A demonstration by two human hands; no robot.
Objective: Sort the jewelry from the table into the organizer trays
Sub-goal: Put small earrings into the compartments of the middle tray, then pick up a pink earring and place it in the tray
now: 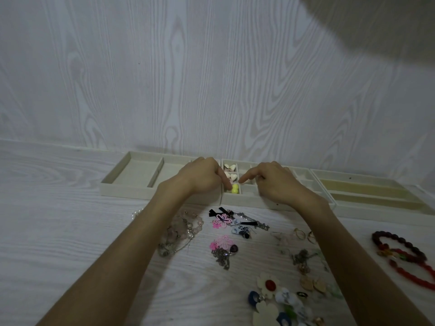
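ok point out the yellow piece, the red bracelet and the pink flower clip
yellow piece (235,189): head view, on its rounded middle
red bracelet (409,271): head view, on the near bead strand
pink flower clip (223,219): head view, on the flower's centre

A pale wall (188,78) with a printed wood-grain pattern rises behind the counter (58,231), which carries the same whitish wood grain. A blurred beige shape (388,24) fills the upper right corner; what it is cannot be told.
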